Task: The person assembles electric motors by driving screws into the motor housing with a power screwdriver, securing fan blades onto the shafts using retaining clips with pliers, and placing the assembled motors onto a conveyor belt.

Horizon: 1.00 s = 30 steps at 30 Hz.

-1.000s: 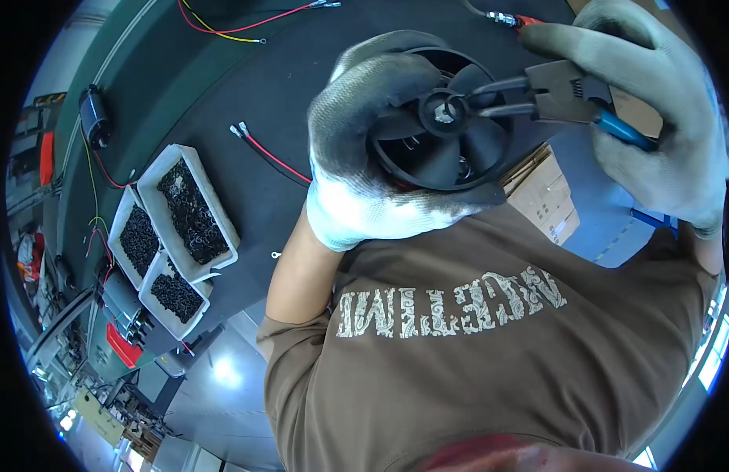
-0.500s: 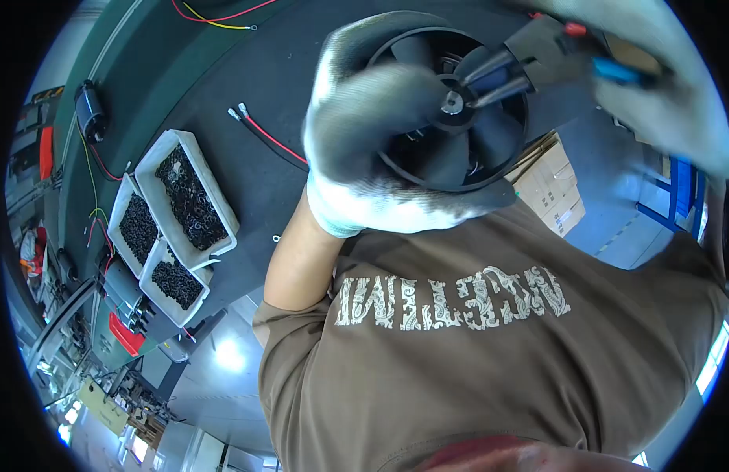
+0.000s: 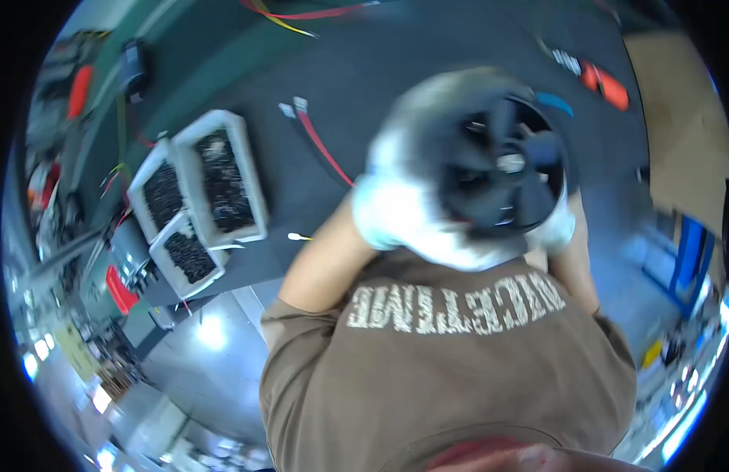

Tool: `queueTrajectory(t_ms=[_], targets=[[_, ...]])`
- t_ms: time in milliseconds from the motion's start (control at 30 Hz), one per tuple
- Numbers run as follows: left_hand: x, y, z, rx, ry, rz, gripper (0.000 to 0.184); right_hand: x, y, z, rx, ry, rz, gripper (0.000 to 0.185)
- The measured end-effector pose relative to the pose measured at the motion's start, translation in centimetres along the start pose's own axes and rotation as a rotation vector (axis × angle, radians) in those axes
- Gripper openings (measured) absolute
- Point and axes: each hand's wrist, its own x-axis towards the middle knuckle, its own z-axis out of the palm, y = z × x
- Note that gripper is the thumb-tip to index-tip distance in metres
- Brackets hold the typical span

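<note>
A round black fan (image 3: 510, 164) with a ring housing and several blades is held up before my chest, its hub facing the camera. My left hand (image 3: 427, 173), in a white glove, is wrapped round the fan's left side and is blurred by motion. My right hand (image 3: 555, 231), also gloved, is at the fan's lower right edge. Its fingers are hidden behind the fan, so I cannot see how they are placed. A blue curved piece (image 3: 555, 102), perhaps a tool handle, shows just past the fan's upper right rim.
White bins (image 3: 258, 216) of small black parts stand on the left of the dark table (image 3: 301, 55). Red wire leads (image 3: 325, 145) lie beside them. An orange-handled tool (image 3: 604, 85) lies at the upper right, near cardboard (image 3: 687, 118). A black cylindrical motor (image 3: 134, 69) sits far left.
The fan and my left hand have moved right and down in view. My right hand has come from the upper right to the fan's lower edge; the pliers it held are no longer at the hub.
</note>
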Motion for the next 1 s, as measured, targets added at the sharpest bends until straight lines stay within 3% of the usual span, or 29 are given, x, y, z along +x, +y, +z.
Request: queueTrajectory(t_ms=[33,100,167,267,333,400,467,500,533,567,600,667,700,733,800,900,933,967,1000], targets=[[0.2,0.5,0.1,0.019,0.048,-0.027,0.074,0.7,-1.4,1.9,0.223,-0.012,0.061,0.081],[0.3,3.2,-1.5,0.090,0.099,-0.046,0.074,4.3,-2.0,2.1,0.350,-0.159,0.014,0.075],[-0.5,7.7,-5.2,0.239,0.070,-0.053,0.064,10.2,-2.9,2.5,0.201,-0.303,-0.106,0.070],[-3.9,9.0,-10.5,0.084,0.086,-0.039,0.058,21.0,-7.6,8.2,-0.166,-0.387,-0.315,0.067],[-5.2,9.6,-13.0,0.183,0.054,-0.129,0.053,27.6,-12.1,14.5,-0.289,-0.412,-0.153,0.062],[-6.3,9.7,-16.3,0.287,0.001,-0.189,0.049,33.9,-15.3,21.5,-0.489,-0.556,0.046,0.076],[-8.2,9.9,-20.2,0.380,-0.063,-0.240,0.047,39.8,-14.3,28.4,-0.577,-0.469,0.038,0.079],[-8.8,10.7,-22.8,0.476,-0.066,-0.346,0.043,44.4,-10.2,32.0,-0.692,-0.208,-0.161,0.077],[-9.6,11.4,-25.3,0.567,-0.068,-0.461,0.039,46.5,-9.9,32.6,-0.716,-0.177,-0.162,0.072],[-11.1,11.1,-27.5,0.699,0.018,-0.585,0.034,47.2,-8.9,32.6,-0.807,0.018,-0.205,0.067],[-12.3,10.6,-29.6,0.821,0.094,-0.713,0.029,45.0,-10.9,30.5,-1.160,0.054,-0.265,0.058],[-11.9,7.6,-34.4,1.001,0.112,-0.856,0.022,45.2,-10.3,26.2,-1.131,-0.106,-0.075,0.057],[-11.5,5.6,-36.5,1.062,0.044,-0.870,0.022,48.4,-5.6,25.2,-1.089,0.001,0.100,0.072],[-10.9,3.4,-38.4,1.125,-0.029,-0.877,0.022,49.7,-3.6,24.5,-0.998,0.035,0.024,0.069],[-10.0,-1.6,-40.9,1.213,-0.185,-0.762,0.026,50.7,-2.5,22.9,-0.990,-0.083,0.002,0.064],[-8.0,-6.7,-42.7,1.333,-0.592,-1.048,0.037,47.9,-4.9,20.1,-0.908,-0.398,0.120,0.047],[-9.4,-8.2,-43.4,1.364,-0.576,-0.814,0.033,44.4,-6.1,19.1,-0.864,-0.395,0.144,0.050],[-9.4,-9.3,-43.7,1.350,-0.588,-0.820,0.033,40.7,-5.5,18.0,-0.826,-0.276,0.058,0.061],[-9.7,-9.9,-43.7,1.337,-0.602,-0.837,0.034,37.4,-5.3,16.7,-0.873,-0.309,0.055,0.075]])
